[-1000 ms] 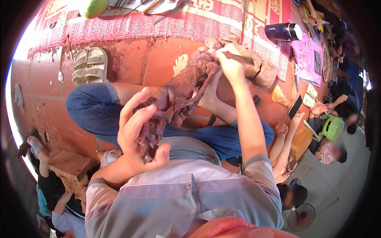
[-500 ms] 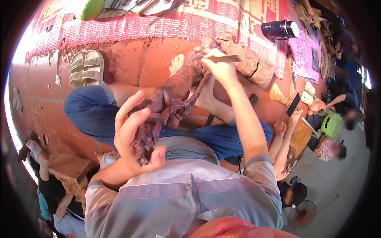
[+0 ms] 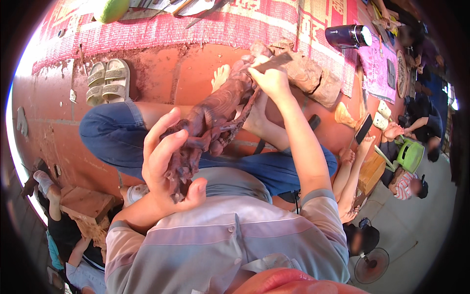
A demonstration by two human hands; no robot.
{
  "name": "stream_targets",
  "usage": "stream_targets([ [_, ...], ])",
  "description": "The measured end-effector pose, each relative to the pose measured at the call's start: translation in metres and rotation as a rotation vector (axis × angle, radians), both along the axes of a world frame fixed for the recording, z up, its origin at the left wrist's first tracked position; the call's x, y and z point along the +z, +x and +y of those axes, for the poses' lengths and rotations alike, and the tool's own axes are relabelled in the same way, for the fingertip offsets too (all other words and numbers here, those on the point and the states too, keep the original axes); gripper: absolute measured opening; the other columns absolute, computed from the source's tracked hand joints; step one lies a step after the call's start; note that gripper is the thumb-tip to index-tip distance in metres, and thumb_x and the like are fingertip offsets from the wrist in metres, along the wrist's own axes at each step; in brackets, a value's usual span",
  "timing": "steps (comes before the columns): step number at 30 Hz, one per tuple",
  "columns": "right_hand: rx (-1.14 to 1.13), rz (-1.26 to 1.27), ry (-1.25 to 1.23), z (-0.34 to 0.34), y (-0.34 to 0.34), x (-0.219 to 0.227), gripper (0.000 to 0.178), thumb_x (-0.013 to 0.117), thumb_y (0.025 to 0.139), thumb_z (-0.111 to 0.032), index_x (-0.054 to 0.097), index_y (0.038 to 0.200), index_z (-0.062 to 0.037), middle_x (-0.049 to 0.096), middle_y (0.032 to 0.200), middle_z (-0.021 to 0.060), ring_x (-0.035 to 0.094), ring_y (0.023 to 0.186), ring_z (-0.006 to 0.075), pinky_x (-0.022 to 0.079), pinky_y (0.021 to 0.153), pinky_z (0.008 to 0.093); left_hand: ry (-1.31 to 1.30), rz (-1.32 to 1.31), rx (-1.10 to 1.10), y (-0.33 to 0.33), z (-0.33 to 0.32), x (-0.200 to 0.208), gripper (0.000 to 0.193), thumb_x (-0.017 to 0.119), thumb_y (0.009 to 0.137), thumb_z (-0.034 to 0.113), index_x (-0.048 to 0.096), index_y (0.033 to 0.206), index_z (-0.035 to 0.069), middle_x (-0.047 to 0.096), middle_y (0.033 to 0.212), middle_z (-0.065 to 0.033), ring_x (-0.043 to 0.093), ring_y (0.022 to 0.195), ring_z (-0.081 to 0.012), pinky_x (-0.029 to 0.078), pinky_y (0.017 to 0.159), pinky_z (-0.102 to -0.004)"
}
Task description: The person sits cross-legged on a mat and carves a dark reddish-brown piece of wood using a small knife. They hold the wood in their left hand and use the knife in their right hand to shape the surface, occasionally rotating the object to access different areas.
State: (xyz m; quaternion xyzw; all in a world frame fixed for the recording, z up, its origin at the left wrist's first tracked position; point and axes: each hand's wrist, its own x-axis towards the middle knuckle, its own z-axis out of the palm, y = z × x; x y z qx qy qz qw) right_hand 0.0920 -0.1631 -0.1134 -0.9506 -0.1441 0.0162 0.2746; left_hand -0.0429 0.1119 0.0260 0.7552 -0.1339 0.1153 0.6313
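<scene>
A long reddish-brown wood carving (image 3: 213, 110), with scale-like ridges and knotted openwork, slants across my lap from near left to far right. My left hand (image 3: 160, 169) cradles its near end, the palm against it and the fingers and thumb spread around it. At the far end, my right hand (image 3: 273, 84) pinches a flat, brownish strip (image 3: 278, 61) against the carving. The strip's exact kind is unclear. My right fingertips are partly hidden behind the hand.
Rough wood blocks (image 3: 313, 76) lie just past the carving. Sandals (image 3: 116, 81) sit at the left on red tiles, and a patterned mat (image 3: 166, 36) spans the far side with a dark flask (image 3: 345, 36). A phone (image 3: 363, 128) lies at the right, near other people's feet.
My right hand has shifted slightly and turned, so the strip now tilts up toward the far right and shows more of its face. My left hand and the carving have hardly moved.
</scene>
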Motion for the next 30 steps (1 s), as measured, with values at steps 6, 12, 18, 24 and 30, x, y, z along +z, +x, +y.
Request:
stream_targets([
  [6,-0.233,-0.086,0.412,0.009,-0.020,-0.004,0.014,0.074,0.079,-0.009,0.062,0.081,-0.0029,0.064,0.081,0.0041,0.060,0.075,0.0114,0.048,0.071,0.0259,-0.002,0.002,0.002,-0.001,-0.001,0.001,0.067,0.070,0.081,0.038,0.047,0.127,-0.004,0.043,0.129,-0.0359,0.048,0.121,-0.0417,0.044,0.094,-0.0437],
  [12,-0.233,0.070,0.481,-0.005,-0.033,-0.005,0.010,0.072,0.080,-0.005,0.062,0.082,-0.0022,0.065,0.084,0.0069,0.065,0.092,0.0154,0.049,0.081,0.0282,-0.008,0.027,0.005,0.000,-0.003,0.002,0.067,0.069,0.081,0.040,0.047,0.126,-0.004,0.043,0.129,-0.0356,0.047,0.122,-0.0415,0.043,0.095,-0.0438],
  [18,-0.295,-0.019,0.458,0.024,-0.029,-0.002,0.010,0.073,0.078,-0.007,0.064,0.081,-0.0027,0.066,0.083,0.0080,0.063,0.088,0.0172,0.049,0.080,0.0300,0.032,0.040,0.012,-0.002,0.000,0.004,0.066,0.068,0.082,0.040,0.047,0.127,-0.004,0.042,0.130,-0.0349,0.047,0.122,-0.0404,0.041,0.097,-0.0432],
  [24,-0.260,0.071,0.557,-0.002,-0.034,-0.015,0.009,0.072,0.080,-0.004,0.064,0.081,0.0000,0.064,0.082,0.0070,0.064,0.101,0.0216,0.048,0.088,0.0322,-0.094,0.076,0.013,-0.003,-0.007,0.004,0.066,0.067,0.083,0.040,0.046,0.126,-0.005,0.040,0.132,-0.0357,0.047,0.122,-0.0402,0.042,0.097,-0.0433],
  [30,-0.368,0.062,0.367,0.014,-0.036,-0.005,0.010,0.070,0.082,-0.010,0.064,0.081,-0.0022,0.065,0.079,0.0066,0.065,0.088,0.0160,0.049,0.077,0.0297,0.013,0.007,0.019,-0.001,-0.002,0.001,0.066,0.067,0.082,0.038,0.046,0.127,-0.006,0.042,0.130,-0.0351,0.046,0.122,-0.0401,0.042,0.097,-0.0430],
])
